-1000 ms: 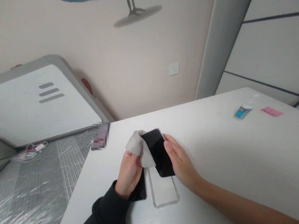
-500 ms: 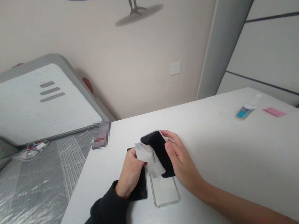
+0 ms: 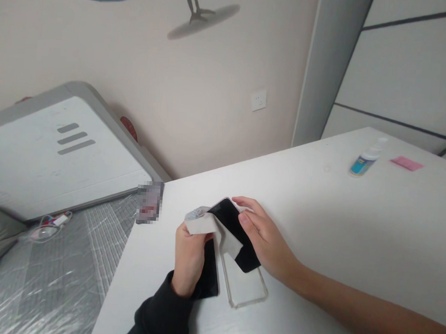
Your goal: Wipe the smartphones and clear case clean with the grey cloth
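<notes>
My right hand [image 3: 266,237] grips a phone [image 3: 229,220] along its right edge, its dark screen facing up and tilted. Pinched in my left hand [image 3: 189,258] is a light grey cloth [image 3: 202,225], part of which drapes across the phone's lower left side. Under them, on the white table, lies a clear phone case [image 3: 243,289]. A second black, flat device [image 3: 209,274], like another phone, rests beside the case and is partly covered by my left hand.
Farther right on the white table [image 3: 335,234] lie a spray bottle [image 3: 367,158] with a blue label and a pink packet [image 3: 407,163]. A pixelated flat item [image 3: 150,203] sits at the table's left corner. A plastic-covered bed [image 3: 69,273] adjoins the left side.
My left hand has moved left with the cloth, which is now more spread out over the phone. The phone and my right hand have shifted slightly left.
</notes>
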{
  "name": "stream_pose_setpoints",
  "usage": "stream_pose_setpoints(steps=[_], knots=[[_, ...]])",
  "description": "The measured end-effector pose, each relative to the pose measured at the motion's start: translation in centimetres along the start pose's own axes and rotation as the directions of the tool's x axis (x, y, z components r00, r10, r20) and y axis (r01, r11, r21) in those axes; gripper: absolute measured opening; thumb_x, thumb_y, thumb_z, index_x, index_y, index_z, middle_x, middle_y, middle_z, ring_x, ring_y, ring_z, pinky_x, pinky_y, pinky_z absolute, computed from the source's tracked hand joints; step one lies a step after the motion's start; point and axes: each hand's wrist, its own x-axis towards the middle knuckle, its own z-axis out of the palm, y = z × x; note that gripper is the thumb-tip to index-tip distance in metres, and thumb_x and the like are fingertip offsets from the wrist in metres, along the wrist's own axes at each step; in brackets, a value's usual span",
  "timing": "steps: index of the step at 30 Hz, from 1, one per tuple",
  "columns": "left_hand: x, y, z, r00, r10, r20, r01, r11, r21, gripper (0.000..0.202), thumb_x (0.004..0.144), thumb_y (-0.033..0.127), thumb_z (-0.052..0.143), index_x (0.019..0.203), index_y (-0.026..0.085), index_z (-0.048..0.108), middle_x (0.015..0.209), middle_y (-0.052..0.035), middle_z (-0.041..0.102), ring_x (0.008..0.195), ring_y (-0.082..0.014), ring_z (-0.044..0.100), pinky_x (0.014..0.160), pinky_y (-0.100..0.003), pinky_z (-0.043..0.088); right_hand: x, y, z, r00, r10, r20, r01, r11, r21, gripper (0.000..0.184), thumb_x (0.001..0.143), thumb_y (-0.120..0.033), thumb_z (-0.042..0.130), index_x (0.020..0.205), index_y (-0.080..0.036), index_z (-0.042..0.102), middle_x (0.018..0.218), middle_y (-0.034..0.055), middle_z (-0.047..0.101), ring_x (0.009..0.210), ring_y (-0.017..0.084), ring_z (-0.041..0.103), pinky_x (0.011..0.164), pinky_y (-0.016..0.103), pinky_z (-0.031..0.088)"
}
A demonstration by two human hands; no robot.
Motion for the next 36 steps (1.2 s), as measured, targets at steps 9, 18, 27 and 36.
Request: stream_pose_setpoints(steps=[9, 18, 27, 36], knots=[[-1.8, 1.5, 1.5, 0.951, -0.049, 0.304, -0.001, 0.987, 0.163, 0.003, 0.064, 0.013, 0.07, 0.063, 0.015, 0.069, 0.063, 0.0003, 0.068, 0.062, -0.0143, 0.056, 0.06, -0.023, 0.047, 0.1, 0.0, 0.1, 0.968, -0.012, -0.252, 0.025, 0.998, 0.05, 0.037, 0.105, -0.05, 0.04, 0.103, -0.026, 0.068, 0.136, 0.0088, 0.059, 0.133, 0.026, 0.051, 0.115, 0.045, 0.036], [-2.4, 1.8, 1.7, 0.853, -0.083, 0.514, -0.026, 0.979, 0.201, 0.012, 0.079, 0.021, 0.061, 0.076, 0.016, 0.071, 0.078, -0.0035, 0.07, 0.074, -0.0181, 0.058, 0.075, -0.027, 0.049, -0.1, 0.0, 0.2, 0.933, 0.262, -0.245, -0.146, 0.902, 0.407, 0.041, 0.096, -0.066, 0.053, 0.087, -0.027, 0.059, 0.08, -0.0007, 0.06, 0.075, 0.02, 0.058, 0.069, 0.034, 0.051], [-2.2, 1.3, 1.4, 0.83, -0.156, 0.535, 0.027, 0.97, 0.241, 0.021, 0.08, 0.022, 0.066, 0.061, 0.017, 0.059, 0.061, 0.0019, 0.054, 0.058, -0.012, 0.042, 0.054, -0.022, 0.035, 1.9, -1.2, -1.4, 0.895, 0.404, 0.188, -0.388, 0.495, 0.778, 0.056, 0.086, -0.076, 0.058, 0.113, -0.029, 0.068, 0.12, 0.0086, 0.075, 0.112, 0.029, 0.069, 0.1, 0.046, 0.054], [-2.5, 0.8, 2.1, 0.817, -0.186, 0.546, 0.154, 0.983, 0.104, 0.028, 0.073, 0.042, 0.082, 0.076, 0.017, 0.07, 0.065, -0.0005, 0.061, 0.07, -0.0172, 0.055, 0.069, -0.026, 0.049, 1.1, -1.4, -0.9, 0.932, 0.339, 0.125, -0.307, 0.562, 0.768, 0.062, 0.084, -0.076, 0.061, 0.129, -0.032, 0.063, 0.104, 0.0053, 0.071, 0.096, 0.024, 0.068, 0.08, 0.036, 0.058]])
